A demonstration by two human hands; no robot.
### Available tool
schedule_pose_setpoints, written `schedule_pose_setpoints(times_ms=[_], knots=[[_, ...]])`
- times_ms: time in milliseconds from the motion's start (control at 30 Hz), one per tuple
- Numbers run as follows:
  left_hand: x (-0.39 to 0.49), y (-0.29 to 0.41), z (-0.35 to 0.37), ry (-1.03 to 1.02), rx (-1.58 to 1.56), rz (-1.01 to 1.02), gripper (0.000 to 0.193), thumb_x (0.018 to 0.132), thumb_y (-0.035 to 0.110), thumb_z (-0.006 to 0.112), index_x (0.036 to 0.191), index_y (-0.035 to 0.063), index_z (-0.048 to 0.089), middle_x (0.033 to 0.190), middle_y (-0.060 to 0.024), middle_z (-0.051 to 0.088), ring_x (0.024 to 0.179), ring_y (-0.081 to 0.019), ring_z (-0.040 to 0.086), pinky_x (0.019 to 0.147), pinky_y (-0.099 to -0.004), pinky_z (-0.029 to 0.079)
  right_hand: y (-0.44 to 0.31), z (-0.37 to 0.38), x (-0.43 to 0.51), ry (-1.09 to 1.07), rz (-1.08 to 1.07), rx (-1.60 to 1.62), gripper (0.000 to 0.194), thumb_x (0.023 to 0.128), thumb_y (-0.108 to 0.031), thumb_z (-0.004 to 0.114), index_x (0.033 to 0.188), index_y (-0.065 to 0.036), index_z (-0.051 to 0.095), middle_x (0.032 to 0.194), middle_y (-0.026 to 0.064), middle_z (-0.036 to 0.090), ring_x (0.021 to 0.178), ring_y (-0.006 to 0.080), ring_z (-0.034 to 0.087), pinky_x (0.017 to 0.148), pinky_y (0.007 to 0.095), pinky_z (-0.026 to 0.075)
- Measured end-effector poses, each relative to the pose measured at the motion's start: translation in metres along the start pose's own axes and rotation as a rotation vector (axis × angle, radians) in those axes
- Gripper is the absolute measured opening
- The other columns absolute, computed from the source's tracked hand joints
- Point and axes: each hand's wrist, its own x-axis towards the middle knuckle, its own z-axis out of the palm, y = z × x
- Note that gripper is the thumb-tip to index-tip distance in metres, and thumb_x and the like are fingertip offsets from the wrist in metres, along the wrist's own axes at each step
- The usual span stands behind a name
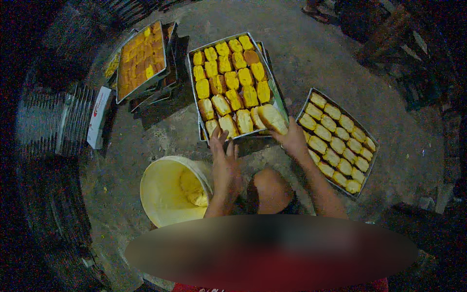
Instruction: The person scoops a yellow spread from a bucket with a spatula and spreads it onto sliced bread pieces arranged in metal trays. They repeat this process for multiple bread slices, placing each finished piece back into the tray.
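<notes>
Before me is a metal tray [236,138] of bread pieces in rows. Those in the farther rows carry a yellow spread [231,80]; several in the near rows look paler. My right hand [293,140] grips a pale bread piece [273,118], tilted over the tray's near right corner. My left hand [224,157] is at the near left edge, fingers apart and touching or just above the bread there; the exact contact is unclear. Left of that forearm stands a tilted pale yellow bucket [157,193] with yellow spread [193,188] on its inner wall.
On the right, a second tray [367,179] of pale bread pieces lies on the concrete floor [226,18]. Browned bread fills the top tray [164,47] of a stack at upper left. Beside it are a white box [99,118] and stacked metal trays [74,116]. Dark clutter lines the upper right.
</notes>
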Motion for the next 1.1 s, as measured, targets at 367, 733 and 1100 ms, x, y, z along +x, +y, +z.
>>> schedule_pose_setpoints(times_ms=[367, 733, 1100], knots=[[0.013, 0.029, -0.038, 0.018, -0.357, -0.178, 0.057, 0.107, 0.054, 0.028, 0.124, 0.0046, 0.053, 0.126, -0.0178, 0.057, 0.133, -0.0348, 0.046, 0.120, -0.0458, 0.029, 0.093, 0.108, 0.139, -0.223, -0.091, -0.537, 0.070, 0.074, -0.043, 0.084, 0.116, 0.004, 0.054, 0.115, 0.0234, 0.062, 0.102, 0.0408, 0.063, 0.089, 0.0496, 0.052], [0.023, 0.036, -0.039, 0.095, -0.441, -0.224, 0.053, 0.107, 0.052, 0.030, 0.105, 0.0055, 0.056, 0.118, -0.0170, 0.060, 0.131, -0.0372, 0.047, 0.117, -0.0439, 0.030, 0.106, 0.174, 0.295, 0.141, -0.115, -0.445, 0.029, 0.093, -0.016, 0.059, 0.113, 0.003, 0.055, 0.101, 0.0273, 0.064, 0.084, 0.0481, 0.062, 0.082, 0.0578, 0.050], [0.003, 0.051, -0.049, 0.055, -0.509, -0.254, 0.055, 0.107, 0.052, 0.029, 0.098, 0.0046, 0.056, 0.111, -0.0161, 0.061, 0.129, -0.0376, 0.048, 0.112, -0.0437, 0.034, 0.094, 0.188, 0.284, 0.085, 0.016, -0.635, 0.055, 0.083, -0.019, 0.074, 0.128, 0.000, 0.049, 0.126, 0.0220, 0.059, 0.123, 0.0417, 0.051, 0.104, 0.0534, 0.041]])
